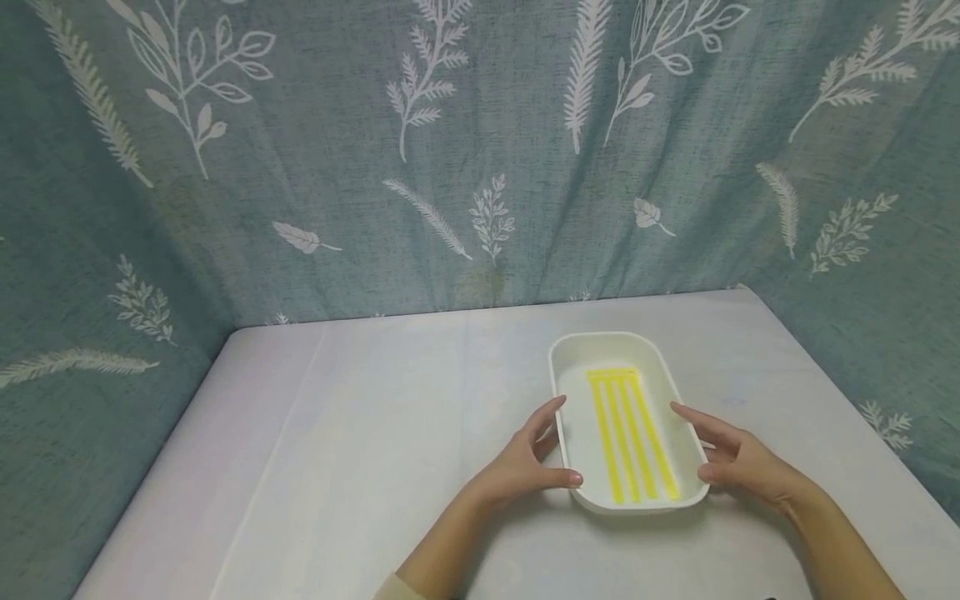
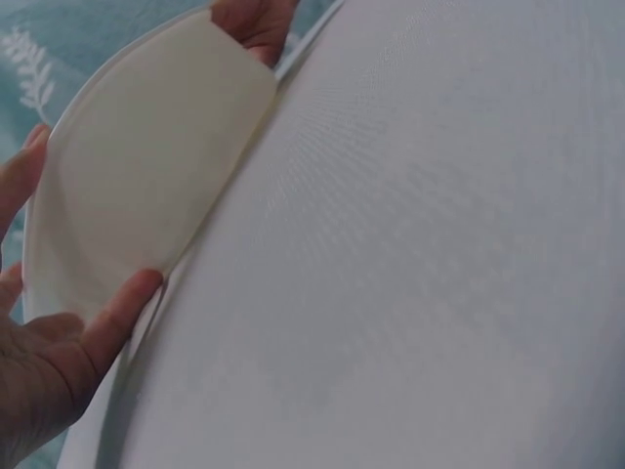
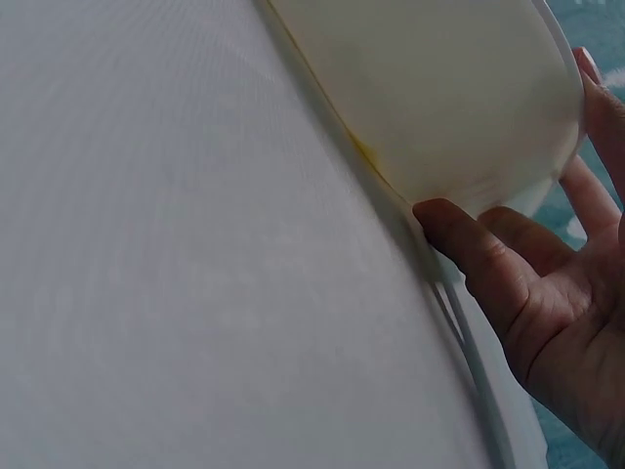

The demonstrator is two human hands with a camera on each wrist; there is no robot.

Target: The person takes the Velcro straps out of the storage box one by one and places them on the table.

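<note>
A white rectangular tray (image 1: 581,433) with rounded corners is at the right of the table in the head view, with yellow stripes (image 1: 630,433) along its floor. My left hand (image 1: 521,467) holds its left side, the thumb at the near corner and the index finger farther along the rim. On the opposite side, my right hand (image 1: 742,462) grips the rim between thumb and fingers. Both wrist views show the tray's pale end wall (image 2: 146,166) with fingers at its edges. Whether the tray's underside touches the table cannot be told.
A white cloth covers the table (image 1: 360,442), which stretches away to the left of the tray. Teal curtains (image 1: 337,167) with white leaf prints hang behind it and along both sides.
</note>
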